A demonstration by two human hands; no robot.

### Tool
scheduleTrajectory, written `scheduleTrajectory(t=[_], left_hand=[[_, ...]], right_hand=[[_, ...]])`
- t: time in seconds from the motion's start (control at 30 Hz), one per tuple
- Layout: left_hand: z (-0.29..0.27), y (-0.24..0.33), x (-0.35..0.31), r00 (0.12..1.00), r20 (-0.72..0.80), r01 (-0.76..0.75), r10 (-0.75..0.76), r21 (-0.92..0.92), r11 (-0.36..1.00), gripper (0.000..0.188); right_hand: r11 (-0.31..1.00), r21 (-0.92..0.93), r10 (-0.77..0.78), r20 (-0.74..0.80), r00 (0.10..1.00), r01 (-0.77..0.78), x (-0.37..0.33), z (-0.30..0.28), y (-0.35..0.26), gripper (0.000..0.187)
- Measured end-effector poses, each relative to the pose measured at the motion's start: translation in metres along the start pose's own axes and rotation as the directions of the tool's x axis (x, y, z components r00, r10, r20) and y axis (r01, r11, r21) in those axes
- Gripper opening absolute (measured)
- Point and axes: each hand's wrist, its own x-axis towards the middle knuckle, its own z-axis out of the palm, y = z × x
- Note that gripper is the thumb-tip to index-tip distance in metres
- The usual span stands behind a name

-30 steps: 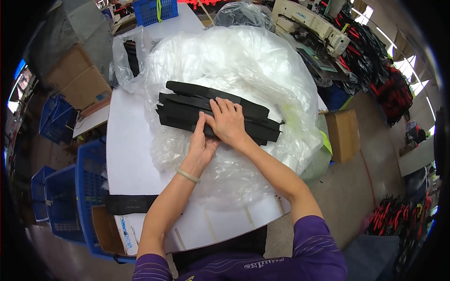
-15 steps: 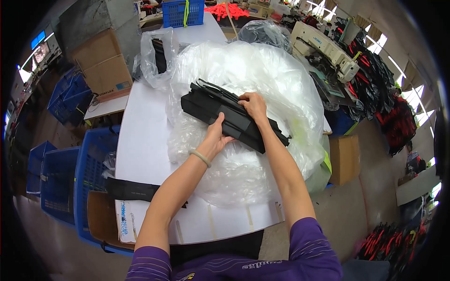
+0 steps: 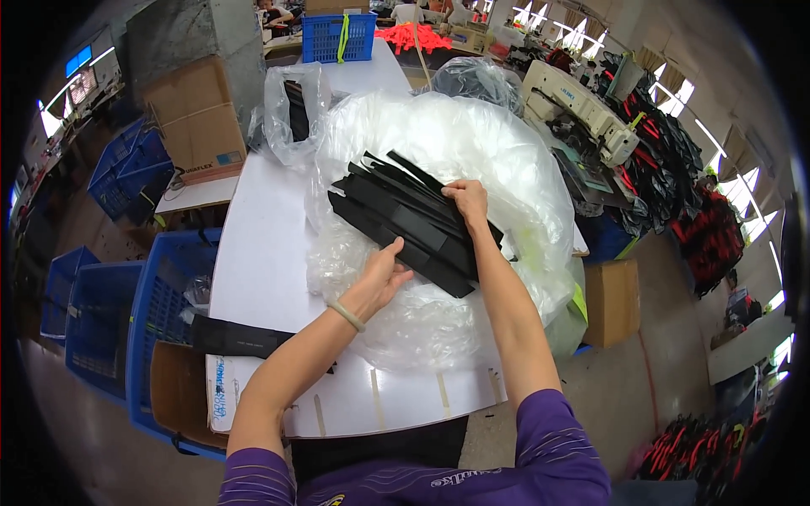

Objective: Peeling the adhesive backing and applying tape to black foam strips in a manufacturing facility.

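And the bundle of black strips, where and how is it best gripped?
Grip the bundle of black strips about mid-length, coming from both long sides, left hand near, right hand far. The strips look loose and fan apart at their far-left ends, so holding only there would probably let some slip.

Black strips [image 3: 413, 226] now in a wider, looser fan than a moment ago

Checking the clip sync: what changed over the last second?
The black strips went from a compact bundle to a wider fan, slanting more toward lower right. The right hand left the bundle's top for its far edge, fingers on the outermost strip. Unchanged: left hand at the near edge, clear plastic underneath, lone black piece on the table's left.
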Motion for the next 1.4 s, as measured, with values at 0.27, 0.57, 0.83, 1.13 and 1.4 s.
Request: scheduleTrajectory(t=[0.27, 0.57, 0.83, 1.13, 1.4], left_hand=[[-0.024, 0.030, -0.071, 0.902, 0.350, -0.283, 0.254, 0.034, 0.959, 0.038], [-0.043, 0.008, -0.095, 0.742, 0.427, -0.447, 0.516, -0.257, 0.856, 0.023], [-0.040, -0.023, -0.144, 0.784, 0.369, -0.297, 0.499, -0.482, 0.824, 0.045], [-0.062, -0.037, -0.147, 0.778, 0.437, -0.229, 0.451, -0.472, 0.852, 0.039], [-0.072, -0.043, -0.147, 0.835, 0.325, -0.405, 0.445, -0.184, 0.895, 0.026]], right_hand=[[0.851, 0.402, -0.391, 0.055, 0.919, 0.338, -0.115, -0.066, -0.097, 0.024], [0.865, 0.426, -0.395, 0.248, 0.885, 0.267, -0.234, -0.068, -0.101, 0.012], [0.490, -0.141, -0.871, -0.067, 0.486, 0.860, -0.299, -0.037, -0.083, 0.017], [0.927, 0.375, -0.106, 0.321, 0.941, -0.024, -0.329, -0.048, -0.058, 0.018], [0.824, 0.529, -0.048, 0.424, 0.904, -0.204, -0.349, -0.042, -0.055, 0.019]])
